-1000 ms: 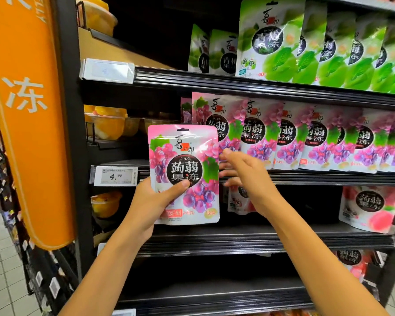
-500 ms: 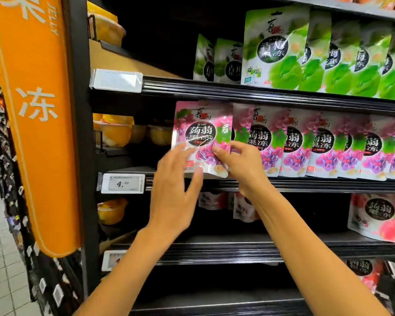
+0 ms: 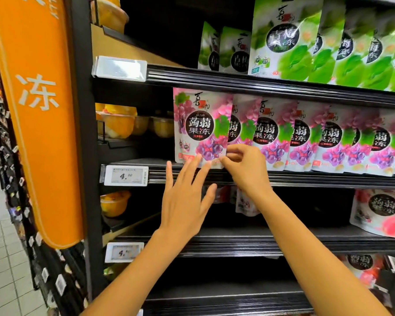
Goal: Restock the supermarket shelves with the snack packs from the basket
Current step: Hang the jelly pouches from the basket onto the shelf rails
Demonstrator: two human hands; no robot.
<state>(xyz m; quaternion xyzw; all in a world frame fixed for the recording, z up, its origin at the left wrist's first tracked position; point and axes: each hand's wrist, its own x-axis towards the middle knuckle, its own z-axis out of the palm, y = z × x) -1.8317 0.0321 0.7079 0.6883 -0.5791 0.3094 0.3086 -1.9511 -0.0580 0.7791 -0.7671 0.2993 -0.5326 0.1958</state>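
A pink-and-purple grape jelly pack (image 3: 201, 124) stands upright at the left end of a row of matching grape packs (image 3: 328, 137) on the middle shelf (image 3: 306, 179). My right hand (image 3: 246, 169) pinches the pack's lower right corner. My left hand (image 3: 185, 201) is spread flat below it, with straight fingertips touching the pack's bottom edge. The basket is out of view.
Green jelly packs (image 3: 294, 42) fill the shelf above. A peach pack (image 3: 379, 213) stands on the shelf below at the right. Fruit cups (image 3: 116, 122) sit to the left of the grape row. An orange sign (image 3: 37, 99) hangs on the shelf's left post, above a price tag (image 3: 126, 175).
My left hand carried the grape pack up to the middle shelf and let go. The pack now stands in the row, and my right hand took hold of its lower corner.
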